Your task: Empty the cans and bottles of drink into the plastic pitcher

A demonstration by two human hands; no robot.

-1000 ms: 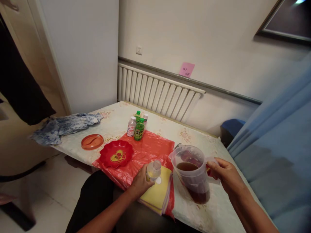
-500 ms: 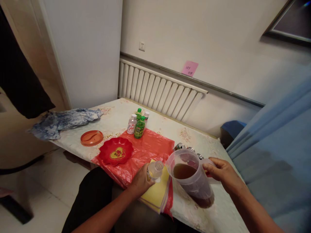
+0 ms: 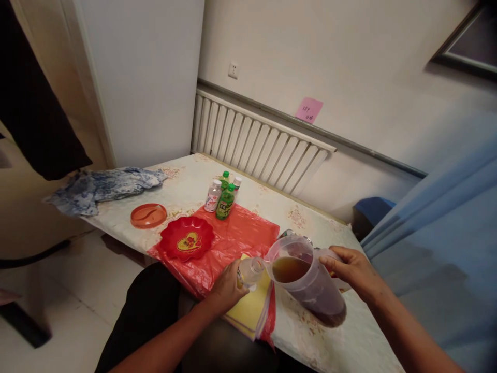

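Note:
My left hand (image 3: 228,289) is wrapped round a clear plastic bottle (image 3: 250,270) that has no cap and leans to the right. In my right hand (image 3: 349,268) is the handle of a translucent plastic pitcher (image 3: 310,298), tilted toward the bottle. Brown liquid (image 3: 291,269) lies inside the pitcher, near its lip. That lip sits right at the bottle's mouth; whether any liquid is flowing I cannot tell. Below the bottle, a yellow pad of paper (image 3: 248,311) rests on a red plastic sheet (image 3: 248,228).
Several capped bottles (image 3: 224,203) stand behind the sheet. A red scalloped plate (image 3: 171,235) and an orange round lid (image 3: 148,216) lie to the left, with a blue patterned cloth (image 3: 112,186) beyond. Cans (image 3: 287,233) are partly hidden behind the pitcher. A blue curtain (image 3: 438,248) hangs at the right.
The pitcher has tipped further, its lip coming to the bottle's mouth, and the liquid has moved nearer the lip. The bottle leans a little more toward the pitcher.

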